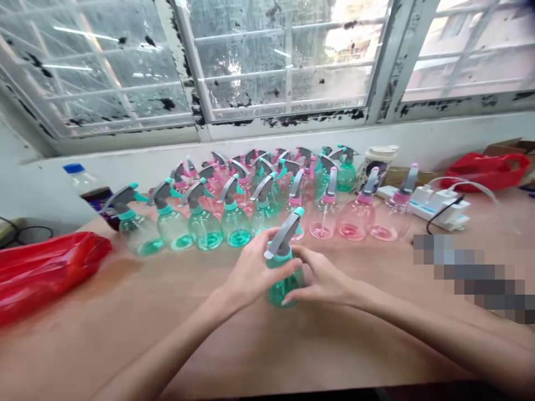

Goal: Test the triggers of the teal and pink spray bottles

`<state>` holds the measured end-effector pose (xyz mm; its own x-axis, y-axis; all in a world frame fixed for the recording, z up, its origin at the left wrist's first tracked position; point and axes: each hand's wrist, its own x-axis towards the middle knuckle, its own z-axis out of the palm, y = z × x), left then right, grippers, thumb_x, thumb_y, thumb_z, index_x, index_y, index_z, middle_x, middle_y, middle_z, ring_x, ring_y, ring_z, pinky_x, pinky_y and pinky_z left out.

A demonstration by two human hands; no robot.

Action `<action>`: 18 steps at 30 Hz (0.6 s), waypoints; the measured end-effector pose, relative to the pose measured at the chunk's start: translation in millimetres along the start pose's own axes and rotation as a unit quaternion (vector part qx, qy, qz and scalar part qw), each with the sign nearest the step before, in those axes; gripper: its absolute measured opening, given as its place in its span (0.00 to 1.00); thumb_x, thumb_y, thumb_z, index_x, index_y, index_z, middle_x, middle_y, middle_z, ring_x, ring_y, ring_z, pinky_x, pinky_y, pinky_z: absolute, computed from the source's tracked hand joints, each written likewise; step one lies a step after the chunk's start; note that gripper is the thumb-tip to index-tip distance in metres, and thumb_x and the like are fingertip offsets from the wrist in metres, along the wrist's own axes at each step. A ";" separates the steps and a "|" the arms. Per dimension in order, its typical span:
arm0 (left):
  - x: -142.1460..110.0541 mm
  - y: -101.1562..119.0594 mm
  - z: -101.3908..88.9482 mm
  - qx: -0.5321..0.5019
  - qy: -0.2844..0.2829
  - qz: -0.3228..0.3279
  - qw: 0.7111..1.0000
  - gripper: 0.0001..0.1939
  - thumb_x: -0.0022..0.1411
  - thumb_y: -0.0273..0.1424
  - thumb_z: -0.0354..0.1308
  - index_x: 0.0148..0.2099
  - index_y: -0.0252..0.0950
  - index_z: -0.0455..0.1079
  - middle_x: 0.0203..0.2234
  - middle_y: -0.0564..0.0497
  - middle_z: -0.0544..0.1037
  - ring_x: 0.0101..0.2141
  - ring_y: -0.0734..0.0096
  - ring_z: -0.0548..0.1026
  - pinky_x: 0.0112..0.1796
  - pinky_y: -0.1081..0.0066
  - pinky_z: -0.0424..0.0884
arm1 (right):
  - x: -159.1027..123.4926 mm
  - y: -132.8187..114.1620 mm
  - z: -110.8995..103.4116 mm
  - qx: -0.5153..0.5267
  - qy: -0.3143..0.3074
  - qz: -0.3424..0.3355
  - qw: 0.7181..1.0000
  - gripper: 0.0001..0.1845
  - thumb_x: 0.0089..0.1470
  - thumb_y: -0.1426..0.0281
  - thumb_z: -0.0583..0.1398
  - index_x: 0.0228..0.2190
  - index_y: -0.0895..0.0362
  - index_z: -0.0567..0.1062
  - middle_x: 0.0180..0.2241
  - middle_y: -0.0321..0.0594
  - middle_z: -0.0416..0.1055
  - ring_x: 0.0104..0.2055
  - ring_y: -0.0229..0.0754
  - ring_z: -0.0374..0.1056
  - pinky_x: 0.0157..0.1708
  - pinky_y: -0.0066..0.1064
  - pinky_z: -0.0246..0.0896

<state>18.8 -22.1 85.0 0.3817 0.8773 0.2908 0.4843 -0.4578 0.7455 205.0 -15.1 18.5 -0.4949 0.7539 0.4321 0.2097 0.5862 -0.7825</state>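
A teal spray bottle (285,281) with a grey trigger head stands on the wooden table (167,334) in front of me. My left hand (254,264) wraps its neck just under the trigger head. My right hand (321,278) cups the bottle's body from the right, fingers curled round it. Behind it stand rows of several teal spray bottles (203,223) on the left and pink spray bottles (357,214) on the right, all capped with trigger heads.
A red plastic bag (42,267) lies at the left edge, another red bag (487,170) at the far right. A white power strip (438,209) with cables sits at the right. A blue-capped bottle (90,192) and a paper cup (378,161) stand by the wall under the windows.
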 end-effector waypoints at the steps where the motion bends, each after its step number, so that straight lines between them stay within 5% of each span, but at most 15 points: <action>1: 5.9 0.3 1.4 -0.035 -0.013 0.002 0.999 0.28 0.55 0.40 0.64 0.57 0.40 0.65 0.39 0.49 0.77 0.38 0.60 0.75 0.41 0.62 0.71 | 0.2 2.4 -1.1 0.003 -0.005 -0.005 1.000 0.44 0.38 0.60 0.74 0.55 0.55 0.65 0.54 0.49 0.69 0.57 0.55 0.66 0.54 0.47 0.63; 4: 20.9 0.0 7.1 -0.105 -0.056 0.012 0.993 0.30 0.53 0.38 0.64 0.58 0.41 0.63 0.38 0.50 0.77 0.35 0.63 0.75 0.37 0.65 0.73 | 2.8 7.0 -2.0 0.025 -0.025 -0.031 0.999 0.48 0.38 0.59 0.74 0.58 0.53 0.62 0.59 0.47 0.64 0.61 0.55 0.61 0.58 0.46 0.59; 8: 31.2 -4.7 15.1 -0.145 -0.041 0.060 0.987 0.17 0.58 0.35 0.58 0.50 0.39 0.68 0.39 0.48 0.76 0.38 0.61 0.77 0.39 0.65 0.74 | 5.3 8.5 -6.1 0.034 -0.047 -0.039 0.998 0.50 0.39 0.58 0.73 0.59 0.54 0.60 0.59 0.49 0.64 0.61 0.55 0.61 0.58 0.46 0.60; 13: 34.0 -9.4 15.0 -0.054 0.002 0.114 0.992 0.13 0.56 0.30 0.52 0.44 0.40 0.70 0.32 0.51 0.75 0.31 0.64 0.75 0.37 0.65 0.74 | -0.3 24.0 -24.7 -0.100 -0.109 -0.031 0.989 0.51 0.40 0.53 0.71 0.61 0.57 0.60 0.60 0.55 0.64 0.61 0.58 0.62 0.58 0.50 0.59; 18: 33.5 -9.6 9.4 -0.024 0.015 0.072 0.997 0.14 0.56 0.30 0.50 0.45 0.41 0.69 0.27 0.53 0.73 0.25 0.66 0.72 0.31 0.67 0.72 | -11.4 47.1 -39.1 -0.211 -0.140 -0.035 0.967 0.48 0.46 0.49 0.67 0.62 0.59 0.62 0.64 0.57 0.58 0.66 0.61 0.53 0.63 0.54 0.49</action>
<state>34.3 10.4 82.0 0.4204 0.8073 0.4142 0.3878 -0.5725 0.7224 253.4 15.5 -5.8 -0.7171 0.6328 0.2921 0.4636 0.7460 -0.4781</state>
